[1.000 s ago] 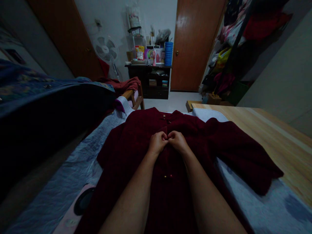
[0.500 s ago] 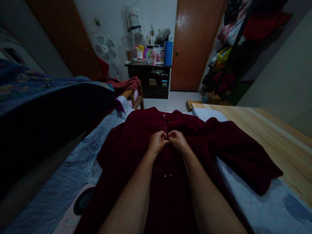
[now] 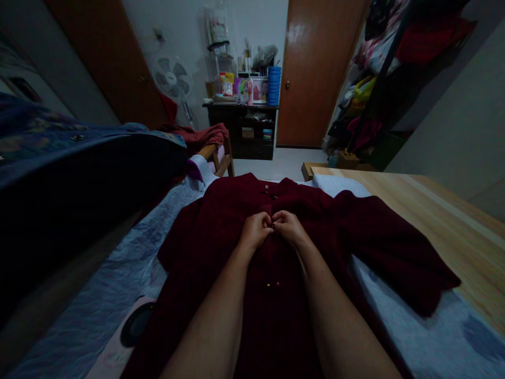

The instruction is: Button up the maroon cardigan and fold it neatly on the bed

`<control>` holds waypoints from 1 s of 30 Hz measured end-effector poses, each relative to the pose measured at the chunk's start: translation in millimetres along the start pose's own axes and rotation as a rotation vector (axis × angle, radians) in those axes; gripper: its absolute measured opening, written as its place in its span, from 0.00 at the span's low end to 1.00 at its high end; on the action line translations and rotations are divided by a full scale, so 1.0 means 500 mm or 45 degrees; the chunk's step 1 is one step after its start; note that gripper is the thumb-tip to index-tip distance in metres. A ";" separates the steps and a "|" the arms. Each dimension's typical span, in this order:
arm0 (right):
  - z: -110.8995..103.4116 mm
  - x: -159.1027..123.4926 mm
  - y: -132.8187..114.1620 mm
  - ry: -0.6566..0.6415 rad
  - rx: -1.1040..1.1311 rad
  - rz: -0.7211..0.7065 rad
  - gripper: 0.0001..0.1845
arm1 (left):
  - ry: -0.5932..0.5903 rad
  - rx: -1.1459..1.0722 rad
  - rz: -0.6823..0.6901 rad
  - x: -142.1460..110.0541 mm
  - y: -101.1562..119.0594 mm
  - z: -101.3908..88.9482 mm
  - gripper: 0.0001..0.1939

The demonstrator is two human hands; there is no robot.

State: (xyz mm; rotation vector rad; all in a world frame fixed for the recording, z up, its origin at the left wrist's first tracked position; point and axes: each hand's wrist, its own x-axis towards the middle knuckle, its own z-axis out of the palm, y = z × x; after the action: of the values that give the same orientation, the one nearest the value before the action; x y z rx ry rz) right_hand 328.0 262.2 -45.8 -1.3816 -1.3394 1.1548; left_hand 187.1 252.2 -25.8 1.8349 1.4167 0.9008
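Observation:
A dark red coat (image 3: 205,231) lies spread out, collar away from me, its sleeve (image 3: 402,247) reaching out to the right. My left hand (image 3: 256,230) pinches the coat's front near the chest. Close against it, my right hand (image 3: 289,227) is also closed in a pinch at the front opening. A small dark fastening shows between my fingertips, too small to make out fully. Below my hands, a small yellow button (image 3: 269,285) and a reddish one (image 3: 278,284) sit side by side. Near the collar is a small label (image 3: 266,187).
The coat rests on a pale blue quilted cover (image 3: 130,258). A wooden board (image 3: 430,205) borders it at right. A pink object with a dark round part (image 3: 136,323) lies at left, under hanging blue cloth (image 3: 90,139). A dark cabinet (image 3: 240,131) and fan (image 3: 172,79) stand beyond.
Both hands stay at the same spot on the coat front, with only slight finger movement. The dark fastening shows a little more between the fingertips. The view has shifted slightly.

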 end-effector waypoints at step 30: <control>-0.009 -0.032 -0.061 -0.034 -1.015 -0.126 0.07 | -0.137 0.401 0.151 0.012 0.002 0.001 0.10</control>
State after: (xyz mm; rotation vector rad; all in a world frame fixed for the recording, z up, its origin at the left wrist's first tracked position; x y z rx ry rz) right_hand 326.7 247.8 -14.2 -1.8088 -1.9774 0.5714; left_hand 189.2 257.5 -24.5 2.1853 1.4593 0.6502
